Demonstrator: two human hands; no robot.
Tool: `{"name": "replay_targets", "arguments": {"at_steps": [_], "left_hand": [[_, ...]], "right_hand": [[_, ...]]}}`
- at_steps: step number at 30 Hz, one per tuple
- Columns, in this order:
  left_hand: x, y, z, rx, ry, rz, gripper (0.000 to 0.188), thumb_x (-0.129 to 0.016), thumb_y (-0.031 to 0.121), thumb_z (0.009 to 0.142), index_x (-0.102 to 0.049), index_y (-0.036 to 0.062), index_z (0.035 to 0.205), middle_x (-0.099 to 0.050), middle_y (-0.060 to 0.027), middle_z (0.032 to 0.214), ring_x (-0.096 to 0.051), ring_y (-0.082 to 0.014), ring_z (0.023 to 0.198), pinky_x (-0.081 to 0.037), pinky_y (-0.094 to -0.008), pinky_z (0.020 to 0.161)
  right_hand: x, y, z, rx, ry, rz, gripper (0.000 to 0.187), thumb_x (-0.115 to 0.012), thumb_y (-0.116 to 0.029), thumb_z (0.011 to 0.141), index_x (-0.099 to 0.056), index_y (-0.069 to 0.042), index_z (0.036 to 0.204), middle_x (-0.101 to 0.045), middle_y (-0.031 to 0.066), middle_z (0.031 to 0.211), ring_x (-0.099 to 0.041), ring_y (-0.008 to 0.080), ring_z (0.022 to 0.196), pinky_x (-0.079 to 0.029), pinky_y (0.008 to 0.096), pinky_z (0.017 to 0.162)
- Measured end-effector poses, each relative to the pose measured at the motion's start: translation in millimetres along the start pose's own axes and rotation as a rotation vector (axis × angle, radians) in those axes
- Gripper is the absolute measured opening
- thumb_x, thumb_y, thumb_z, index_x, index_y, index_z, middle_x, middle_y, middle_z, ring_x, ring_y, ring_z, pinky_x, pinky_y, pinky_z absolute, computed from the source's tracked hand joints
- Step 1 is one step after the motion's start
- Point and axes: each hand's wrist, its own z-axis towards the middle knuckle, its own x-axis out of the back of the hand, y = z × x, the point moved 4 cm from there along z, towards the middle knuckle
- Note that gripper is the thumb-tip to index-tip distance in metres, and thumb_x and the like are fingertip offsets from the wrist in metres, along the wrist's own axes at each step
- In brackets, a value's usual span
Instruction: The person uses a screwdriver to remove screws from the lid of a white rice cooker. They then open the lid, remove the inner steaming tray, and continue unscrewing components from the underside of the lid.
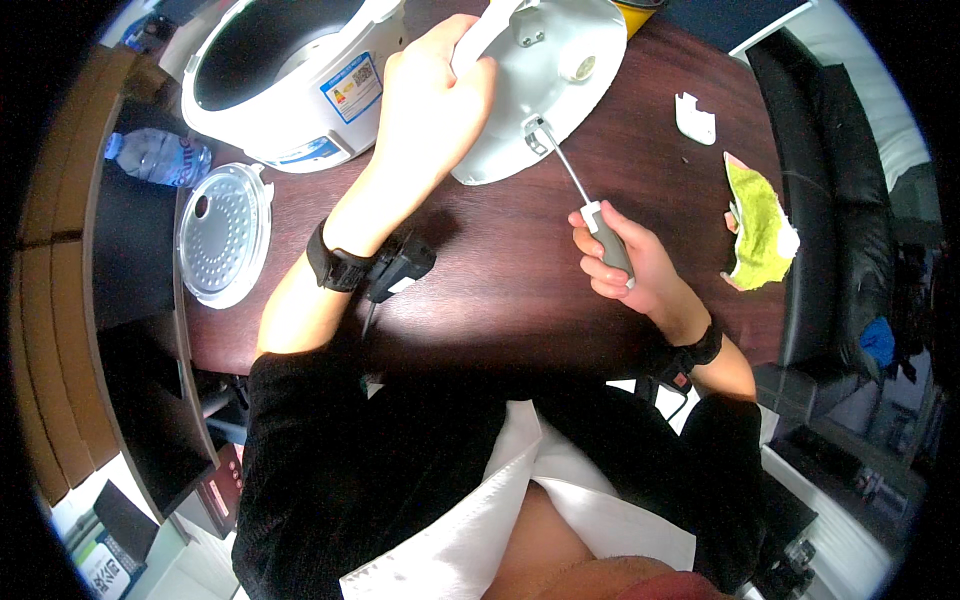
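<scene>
My left hand (430, 100) is closed around a white bar-like part (487, 38) at the near-left side of a white rice cooker lid (500, 135). The lid lies tilted with its hollow underside showing. My right hand (637, 265) grips a screwdriver (612, 245) by its grey and white handle. The shaft slants up and left, and its tip meets a small metal-edged fitting (537, 137) near the lid's rim. Left of the lid stands the open white rice cooker body (300, 125), with a dark inside and a label on its front.
A clear perforated round cover (225, 235) and a water bottle (160, 157) are at the left. To the right lie a small white plastic piece (695, 120) and a yellow-green cloth (760, 225). The brown table (480, 260) borders a black sofa (825, 220).
</scene>
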Motion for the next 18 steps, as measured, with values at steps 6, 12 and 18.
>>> {"name": "replay_targets", "arguments": {"at_steps": [6, 12, 18], "left_hand": [[-0.7, 9.5, -3.2, -0.038, 0.039, 0.061, 0.026, -0.048, 0.007, 0.078, -0.061, 0.0016, 0.100, -0.059, -0.0092, 0.067, -0.057, -0.0133, 0.062, -0.045, -0.0273, 0.060], [1.2, 2.1, 1.6, -0.064, 0.079, 0.033, 0.026, -0.049, 0.009, 0.077, -0.063, 0.0010, 0.098, -0.061, -0.0132, 0.060, -0.061, -0.0174, 0.053, -0.047, -0.0296, 0.053], [3.0, 1.9, 2.1, -0.072, 0.058, 0.022, 0.025, -0.051, 0.012, 0.077, -0.062, 0.0004, 0.096, -0.061, -0.0120, 0.062, -0.060, -0.0161, 0.055, -0.047, -0.0293, 0.054]], "right_hand": [[2.2, -11.4, 1.1, 0.018, 0.094, -0.197, 0.040, -0.035, -0.037, 0.100, -0.049, -0.002, 0.110, -0.047, 0.0013, 0.070, -0.037, 0.0069, 0.041, -0.030, 0.0219, 0.033], [-2.4, -31.3, -2.0, 0.094, 0.348, -0.808, 0.036, -0.036, -0.032, 0.100, -0.052, 0.000, 0.107, -0.045, -0.0015, 0.065, -0.036, 0.0041, 0.038, -0.029, 0.0198, 0.032], [-1.4, -35.4, -7.5, -0.005, 0.217, -0.424, 0.037, -0.038, -0.035, 0.099, -0.052, -0.002, 0.108, -0.048, 0.0006, 0.069, -0.036, 0.0059, 0.038, -0.028, 0.0214, 0.031]]}}
